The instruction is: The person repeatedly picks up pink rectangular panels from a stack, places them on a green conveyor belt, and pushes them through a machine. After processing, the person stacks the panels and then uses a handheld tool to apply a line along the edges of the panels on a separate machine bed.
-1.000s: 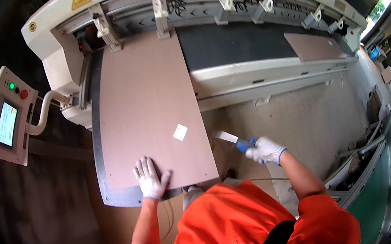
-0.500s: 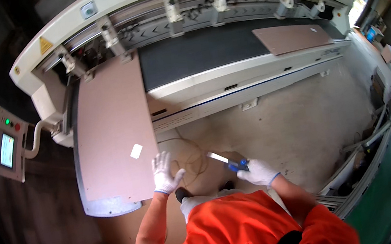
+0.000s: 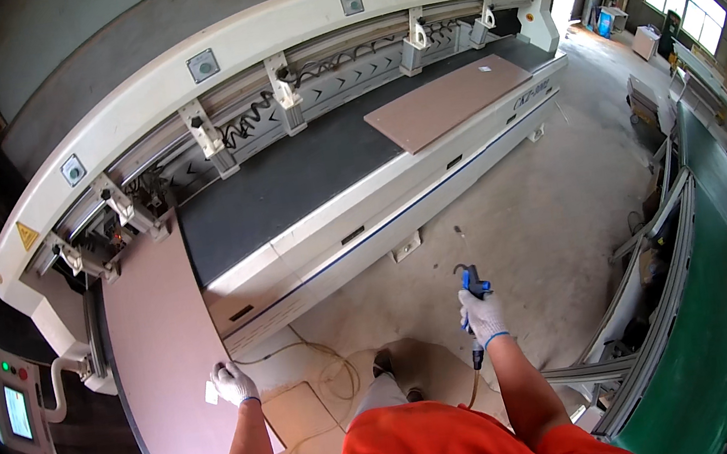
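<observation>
My left hand (image 3: 235,382), in a white knit glove, is at the right edge of a large pinkish-brown panel (image 3: 158,321). Its fingers are curled closed against a small white label (image 3: 211,393) that lies over the panel and is partly covered by the hand. My right hand (image 3: 481,313), gloved the same way, is wrapped around a blue and black air blow gun (image 3: 475,283) held upright over the floor. From the gun's lower end a hose (image 3: 474,390) runs down toward my body.
A long white machine (image 3: 333,273) with a dark bed and several clamps spans ahead, a second panel (image 3: 448,103) on its bed. At far left is a control screen (image 3: 18,412). A coiled hose (image 3: 332,366) lies on the floor. A green-topped conveyor (image 3: 713,336) stands at right.
My view has swung to the right. My left hand has come from open beside the panel to closed at the label. The blow gun has turned from pointing left to upright.
</observation>
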The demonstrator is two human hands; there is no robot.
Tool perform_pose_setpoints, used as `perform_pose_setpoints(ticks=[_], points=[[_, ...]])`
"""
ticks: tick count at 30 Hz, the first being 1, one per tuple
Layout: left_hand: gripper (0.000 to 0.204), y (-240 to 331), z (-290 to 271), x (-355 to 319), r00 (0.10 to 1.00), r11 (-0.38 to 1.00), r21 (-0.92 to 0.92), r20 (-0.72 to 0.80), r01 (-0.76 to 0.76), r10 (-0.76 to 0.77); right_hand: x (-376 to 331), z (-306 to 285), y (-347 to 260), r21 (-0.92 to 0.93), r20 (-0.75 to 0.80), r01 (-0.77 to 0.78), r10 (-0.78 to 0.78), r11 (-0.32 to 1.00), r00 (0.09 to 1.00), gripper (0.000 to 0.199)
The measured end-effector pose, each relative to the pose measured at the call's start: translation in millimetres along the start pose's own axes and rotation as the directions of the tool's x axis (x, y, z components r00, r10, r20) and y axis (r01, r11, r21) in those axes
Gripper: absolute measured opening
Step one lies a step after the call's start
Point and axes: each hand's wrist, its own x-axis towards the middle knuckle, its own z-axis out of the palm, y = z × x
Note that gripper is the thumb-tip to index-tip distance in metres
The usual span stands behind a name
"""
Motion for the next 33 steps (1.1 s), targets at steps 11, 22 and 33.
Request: perform_pose_setpoints(ticks=[11, 22, 33], points=[[0.022, 45, 14, 18, 1.0, 0.999, 0.045, -0.023, 0.005, -0.004, 16, 150, -50, -0.667, 0.74, 0.378, 0.513, 0.642, 0.436, 0.032], [0.013, 58, 10, 18, 0.998, 0.999, -0.037, -0.07, -0.001, -0.002, 108, 379, -67, -0.417, 0.776, 0.393, 0.096, 0.82, 0.624, 0.021], [0.025, 136, -24, -192, 0.821, 0.766, 0.296, -0.228, 0.571, -0.524, 83, 511, -118, -0.392, 0.871, 0.795, 0.465, 0.463, 0.158, 0.023]])
